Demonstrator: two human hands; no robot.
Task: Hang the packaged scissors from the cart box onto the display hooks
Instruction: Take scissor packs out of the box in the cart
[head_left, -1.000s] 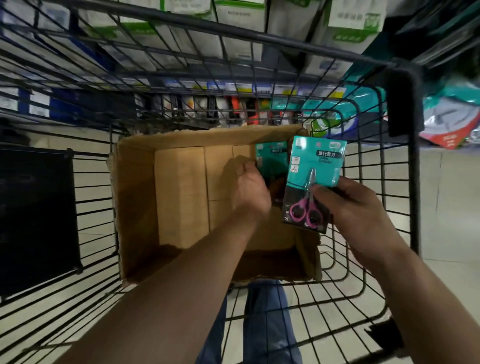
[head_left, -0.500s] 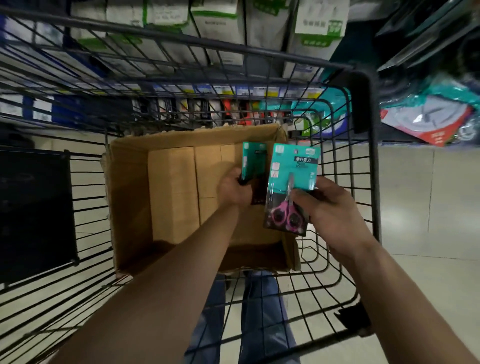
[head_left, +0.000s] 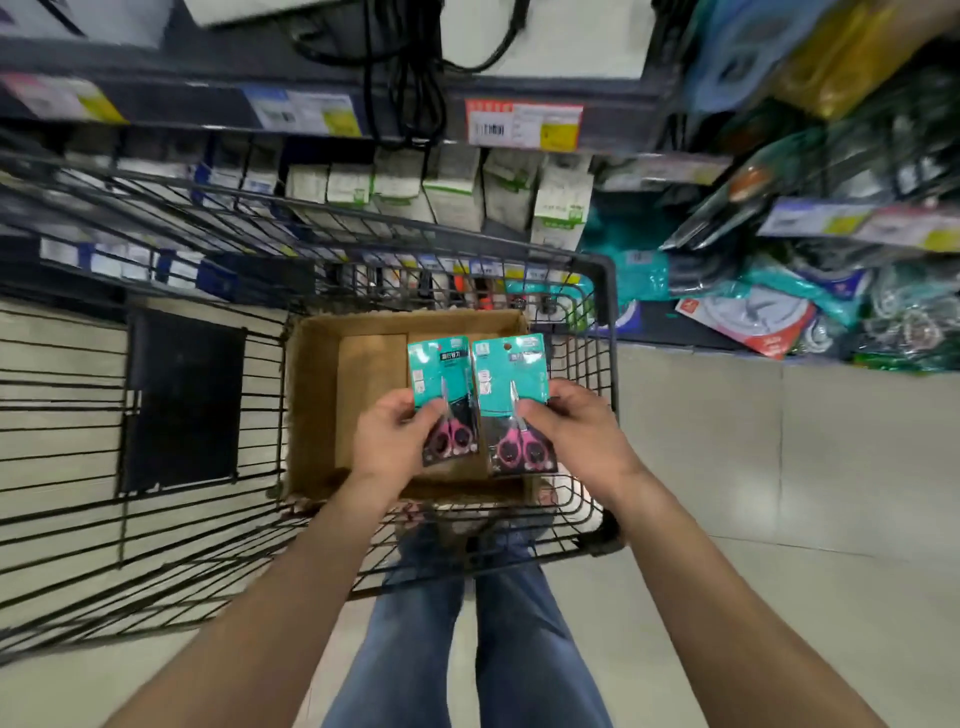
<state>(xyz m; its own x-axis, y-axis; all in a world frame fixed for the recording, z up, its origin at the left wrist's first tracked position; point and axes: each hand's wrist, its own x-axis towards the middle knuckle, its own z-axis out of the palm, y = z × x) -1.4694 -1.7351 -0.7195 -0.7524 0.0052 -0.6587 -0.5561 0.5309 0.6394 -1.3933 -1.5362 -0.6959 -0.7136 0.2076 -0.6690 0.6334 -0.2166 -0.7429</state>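
I am pinching one scissors pack in my left hand and a second pack in my right hand above the cart box, gripping low because these light, stiff, likely slick cards need their tops free for hooking.

Glossy teal card packs between the fingers; beneath them, a matt brown cardboard box and a black metal-wire cart.
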